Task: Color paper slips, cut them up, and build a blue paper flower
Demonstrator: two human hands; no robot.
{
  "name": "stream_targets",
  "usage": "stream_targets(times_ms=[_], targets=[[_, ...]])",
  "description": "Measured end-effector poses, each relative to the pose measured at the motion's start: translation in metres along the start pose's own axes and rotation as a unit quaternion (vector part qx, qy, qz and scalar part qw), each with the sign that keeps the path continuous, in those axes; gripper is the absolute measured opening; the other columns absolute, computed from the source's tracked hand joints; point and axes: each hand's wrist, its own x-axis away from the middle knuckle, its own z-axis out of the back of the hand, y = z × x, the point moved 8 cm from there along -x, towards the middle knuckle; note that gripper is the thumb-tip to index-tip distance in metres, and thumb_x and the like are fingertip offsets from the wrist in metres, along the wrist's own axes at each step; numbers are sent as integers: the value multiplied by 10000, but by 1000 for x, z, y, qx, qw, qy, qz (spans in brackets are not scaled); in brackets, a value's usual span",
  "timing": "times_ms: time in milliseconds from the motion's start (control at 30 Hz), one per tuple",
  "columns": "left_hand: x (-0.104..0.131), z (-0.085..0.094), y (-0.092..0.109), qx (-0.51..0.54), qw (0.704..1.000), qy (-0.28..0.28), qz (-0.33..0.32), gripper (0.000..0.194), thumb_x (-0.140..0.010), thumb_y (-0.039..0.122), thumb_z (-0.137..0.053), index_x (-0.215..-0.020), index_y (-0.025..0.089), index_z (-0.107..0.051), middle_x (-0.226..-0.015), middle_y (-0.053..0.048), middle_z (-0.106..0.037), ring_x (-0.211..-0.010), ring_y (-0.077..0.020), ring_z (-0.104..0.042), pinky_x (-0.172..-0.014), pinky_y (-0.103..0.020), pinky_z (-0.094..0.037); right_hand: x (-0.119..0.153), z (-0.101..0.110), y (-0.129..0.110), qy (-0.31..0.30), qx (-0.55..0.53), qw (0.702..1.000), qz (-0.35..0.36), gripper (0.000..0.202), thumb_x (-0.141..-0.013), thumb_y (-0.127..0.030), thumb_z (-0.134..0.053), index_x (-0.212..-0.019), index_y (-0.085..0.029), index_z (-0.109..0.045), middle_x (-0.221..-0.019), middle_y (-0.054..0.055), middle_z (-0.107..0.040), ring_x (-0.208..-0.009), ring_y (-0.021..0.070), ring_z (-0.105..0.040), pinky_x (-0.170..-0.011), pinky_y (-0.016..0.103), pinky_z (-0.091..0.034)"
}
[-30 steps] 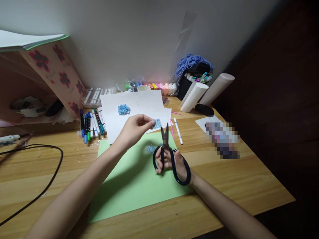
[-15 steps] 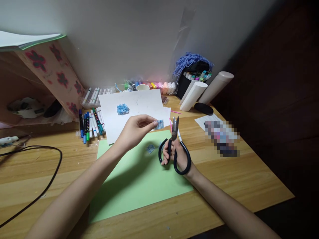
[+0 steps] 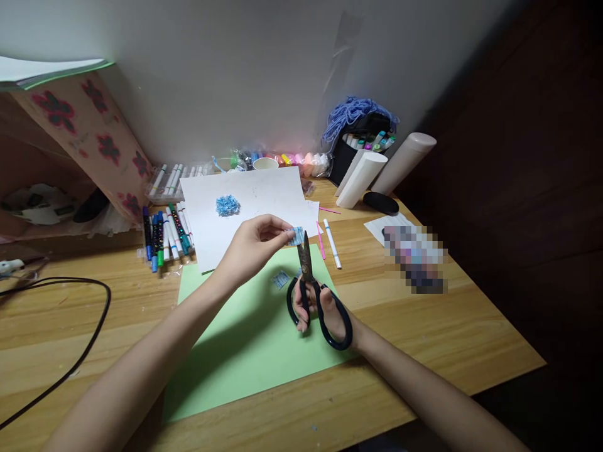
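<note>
Between thumb and fingertips, my left hand (image 3: 257, 243) pinches a small blue-patterned piece of paper (image 3: 296, 236) above the sheets. My right hand (image 3: 325, 307) is closed around the black handles of a pair of scissors (image 3: 306, 270). The blades point up and stand slightly apart, their tips at the lower right edge of the held piece. Under the hands lies a green sheet (image 3: 226, 364), with another small blue-patterned piece (image 3: 281, 279) on it and part of one more behind the scissors. A fluffy heap of blue shreds (image 3: 228, 205) rests on a white sheet (image 3: 268, 194).
Several markers (image 3: 164, 237) lie at the left, near a black cable (image 3: 106, 301). A white marker (image 3: 332, 243) and a pink stick (image 3: 320, 240) are right of the sheets. At the back stand a paper cup (image 3: 266, 164), a black pen holder (image 3: 342, 164) and a white roll (image 3: 362, 181).
The scissors have moved left and tilted left, bringing their blades to the blue-patterned piece. My left hand keeps its pinch on the piece. The whole view has shifted slightly.
</note>
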Motion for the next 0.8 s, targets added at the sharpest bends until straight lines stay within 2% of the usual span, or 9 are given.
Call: stream_targets(times_ms=[133,333,800], targets=[[0,-3,-3,-7,1000,-10,-1,198,-739,286,-689,-819,114,-630,-808,-53,-684,-754,-134,-637,-764,-280,-504,1,5,-1,6,54,998,12,712,-656,-877,-310,-833,-200,-442,-569,-67,-432,-432,84,-465,-467,228,-439],[0,-4,-5,-15,1000,-18,8,181,-757,280,-673,-808,113,-627,-808,-52,-677,-750,-131,-626,-757,-286,-491,3,6,-2,17,80,997,12,713,-647,-880,-305,-817,-200,-433,-547,-74,-421,-405,77,-440,-450,228,-431],[-1,-5,-7,-13,999,-32,23,160,-757,252,-671,-809,106,-634,-816,-55,-681,-765,-131,-632,-780,-297,-494,3,5,0,7,50,999,-1,769,-575,-912,-296,-835,-202,-437,-590,-66,-420,-462,85,-433,-505,272,-482]])
